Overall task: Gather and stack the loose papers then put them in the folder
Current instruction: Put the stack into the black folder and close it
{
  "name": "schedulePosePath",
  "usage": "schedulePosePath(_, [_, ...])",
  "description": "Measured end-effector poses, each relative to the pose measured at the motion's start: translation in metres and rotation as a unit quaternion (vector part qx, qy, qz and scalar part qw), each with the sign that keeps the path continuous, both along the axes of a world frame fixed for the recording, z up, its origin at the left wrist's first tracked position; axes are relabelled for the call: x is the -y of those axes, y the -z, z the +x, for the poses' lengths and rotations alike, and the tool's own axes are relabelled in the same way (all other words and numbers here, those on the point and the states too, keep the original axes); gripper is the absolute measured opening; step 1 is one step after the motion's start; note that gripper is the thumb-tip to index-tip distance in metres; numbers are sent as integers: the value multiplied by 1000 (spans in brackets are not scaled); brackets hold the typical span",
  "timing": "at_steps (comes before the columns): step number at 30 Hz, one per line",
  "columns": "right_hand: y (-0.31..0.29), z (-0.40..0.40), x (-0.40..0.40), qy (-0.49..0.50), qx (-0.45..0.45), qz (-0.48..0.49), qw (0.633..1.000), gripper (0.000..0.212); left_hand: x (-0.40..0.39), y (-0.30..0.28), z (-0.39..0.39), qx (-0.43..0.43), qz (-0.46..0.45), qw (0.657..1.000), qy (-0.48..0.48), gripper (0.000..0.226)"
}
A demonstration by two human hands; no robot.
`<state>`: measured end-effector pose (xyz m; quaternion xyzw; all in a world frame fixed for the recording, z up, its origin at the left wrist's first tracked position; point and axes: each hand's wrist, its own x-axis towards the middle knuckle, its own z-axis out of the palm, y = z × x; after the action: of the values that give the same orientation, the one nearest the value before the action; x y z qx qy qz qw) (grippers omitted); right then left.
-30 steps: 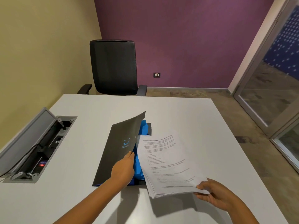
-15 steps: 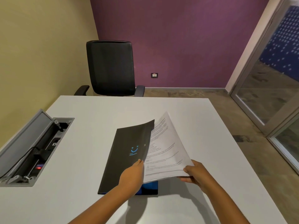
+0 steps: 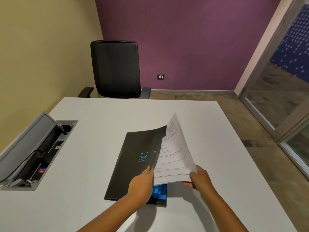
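At the centre of the frame, my left hand (image 3: 142, 182) holds up the black front cover of the folder (image 3: 133, 163), fingers curled under its edge and hidden, thumb on top; my right hand (image 3: 199, 179) pinches the lower right corner of the stack of papers (image 3: 174, 156), thumb above, fingers beneath; the sheets slant into the open folder, over its blue inner pocket (image 3: 159, 192); the folder lies on the white table (image 3: 100, 123); a black chair (image 3: 117, 69) stands beyond, upper centre.
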<state>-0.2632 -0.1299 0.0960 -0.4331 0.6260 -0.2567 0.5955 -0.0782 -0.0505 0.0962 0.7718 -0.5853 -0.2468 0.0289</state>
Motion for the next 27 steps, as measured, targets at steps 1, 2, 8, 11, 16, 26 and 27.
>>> schedulePosePath(1, [-1, 3, -4, -8, 10, 6, 1000, 39, 1, -2, -2, -3, -3, 1000, -2, 64])
schedulePosePath(2, [-1, 6, -8, -16, 20, 13, 1000, 39, 2, -3, -4, -6, -6, 1000, -2, 62])
schedulePosePath(8, [1, 31, -30, -105, 11, 32, 994, 44, 4, -9, -21, -39, -4, 999, -2, 48])
schedulePosePath(11, [2, 37, -27, -129, -2, 28, 991, 44, -1, -7, -32, -54, -3, 998, -15, 58])
schedulePosePath(16, [10, 39, -28, -116, 66, 90, 987, 43, -4, -5, -42, -80, -14, 996, -30, 64])
schedulePosePath(26, [32, 34, -31, -52, 138, 301, 942, 9, -17, 4, -57, -151, -24, 987, -55, 50])
schedulePosePath(27, [33, 30, -27, -35, 160, 312, 936, 8, -20, 8, -59, -153, -29, 987, -44, 49])
